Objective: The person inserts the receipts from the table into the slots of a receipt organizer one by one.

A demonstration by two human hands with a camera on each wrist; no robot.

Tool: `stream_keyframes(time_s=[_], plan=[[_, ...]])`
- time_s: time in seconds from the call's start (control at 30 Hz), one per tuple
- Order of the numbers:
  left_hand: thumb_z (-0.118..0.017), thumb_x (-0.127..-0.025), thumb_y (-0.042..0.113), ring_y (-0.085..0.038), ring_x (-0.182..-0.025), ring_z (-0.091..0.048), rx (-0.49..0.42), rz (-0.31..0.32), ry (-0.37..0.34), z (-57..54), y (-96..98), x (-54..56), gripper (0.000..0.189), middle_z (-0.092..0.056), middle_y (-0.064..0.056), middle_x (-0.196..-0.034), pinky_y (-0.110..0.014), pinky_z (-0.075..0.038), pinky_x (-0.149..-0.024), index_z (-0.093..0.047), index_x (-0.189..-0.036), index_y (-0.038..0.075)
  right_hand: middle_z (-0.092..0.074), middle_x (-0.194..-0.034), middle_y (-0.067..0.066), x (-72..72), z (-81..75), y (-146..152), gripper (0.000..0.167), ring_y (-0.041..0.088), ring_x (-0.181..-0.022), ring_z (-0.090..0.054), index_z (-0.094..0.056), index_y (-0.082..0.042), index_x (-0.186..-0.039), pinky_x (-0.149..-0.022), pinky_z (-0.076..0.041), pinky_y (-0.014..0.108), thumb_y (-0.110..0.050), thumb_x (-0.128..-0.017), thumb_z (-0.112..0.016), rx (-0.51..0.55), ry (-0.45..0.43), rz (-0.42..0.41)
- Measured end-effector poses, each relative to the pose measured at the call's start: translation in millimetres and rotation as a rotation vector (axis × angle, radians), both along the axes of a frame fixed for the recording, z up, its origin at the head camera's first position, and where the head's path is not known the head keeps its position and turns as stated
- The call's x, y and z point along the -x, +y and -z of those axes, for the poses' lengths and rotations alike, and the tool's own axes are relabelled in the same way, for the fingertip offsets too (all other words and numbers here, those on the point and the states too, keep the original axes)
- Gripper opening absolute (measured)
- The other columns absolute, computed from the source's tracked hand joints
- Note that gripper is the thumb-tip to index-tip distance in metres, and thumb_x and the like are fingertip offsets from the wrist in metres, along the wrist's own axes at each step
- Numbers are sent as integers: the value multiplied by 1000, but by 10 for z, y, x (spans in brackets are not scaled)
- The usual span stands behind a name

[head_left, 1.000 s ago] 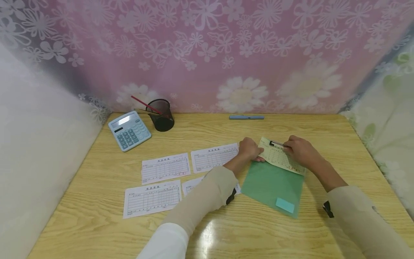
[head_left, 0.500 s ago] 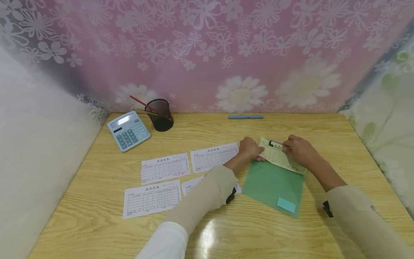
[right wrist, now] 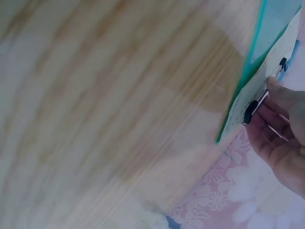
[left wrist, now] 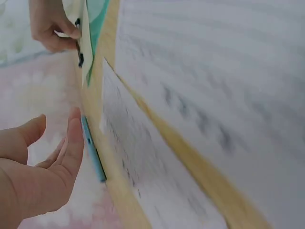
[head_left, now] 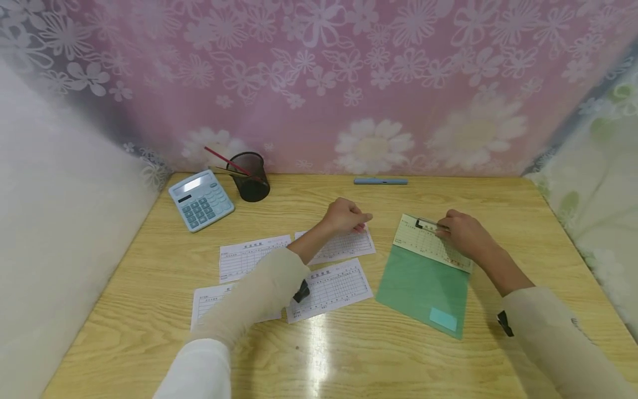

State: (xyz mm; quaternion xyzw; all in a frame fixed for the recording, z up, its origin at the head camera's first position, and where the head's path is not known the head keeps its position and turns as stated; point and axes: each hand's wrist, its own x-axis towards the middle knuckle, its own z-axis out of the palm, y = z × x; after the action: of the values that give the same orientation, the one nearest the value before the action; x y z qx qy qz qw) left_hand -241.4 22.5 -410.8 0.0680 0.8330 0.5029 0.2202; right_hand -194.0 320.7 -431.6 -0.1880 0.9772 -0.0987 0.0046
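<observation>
- The yellow slip (head_left: 418, 239) is lying across the top of the green clipboard (head_left: 421, 285), its long axis running alongside the clip (head_left: 430, 224).
- The right hand (head_left: 463, 233) is nearer, pinching the clip; the slip is stretching leftward from its fingers.
- The left hand (head_left: 343, 216) is hovering at a white form (head_left: 344, 246), thumb and fingers apart, no longer holding the slip's left end.
- The slip is lying flatter now.

Partly covered, partly blurred
Left sleeve (head_left: 254, 296) over white forms (head_left: 331, 291) — print smeared in the left wrist view; right hand (head_left: 463, 234) hiding one end of the clip (head_left: 430, 224) — yellow slip's (head_left: 422, 243) lettering too small.
</observation>
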Motion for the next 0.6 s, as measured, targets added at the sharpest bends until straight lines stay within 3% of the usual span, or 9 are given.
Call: stream_keyframes(time_s=[0.23,0.4,0.6], plan=[[-68,-87,37,-27,-94,-66,138,113,123,-59,-712,37,37,-68,-12,-105,-35,-56,-77,-65,-106,6,-57,-91,15,9,-13,11,28,23,-74,-56,-64,9,-108,-65,-49,39,-12,-90,-63,-4,-45,16],[-71,-84,38,-24,-99,-62,227,84,140,-17,-1049,19,48,-65,-11,-108,-34,-54,-81,-62,-116,3,-57,-91,16,20,-24,26,29,23,-73,-56,-64,8,-109,-64,-49,39,-14,-90,-64,8,-66,27],[-81,-75,30,-23,-93,-59,314,42,157,62,-1258,-91,54,-64,-12,-102,-34,-52,-80,-61,-114,-3,-59,-88,15,33,-46,29,29,20,-68,-53,-65,8,-108,-59,-45,35,-14,-88,-66,31,-65,26]])
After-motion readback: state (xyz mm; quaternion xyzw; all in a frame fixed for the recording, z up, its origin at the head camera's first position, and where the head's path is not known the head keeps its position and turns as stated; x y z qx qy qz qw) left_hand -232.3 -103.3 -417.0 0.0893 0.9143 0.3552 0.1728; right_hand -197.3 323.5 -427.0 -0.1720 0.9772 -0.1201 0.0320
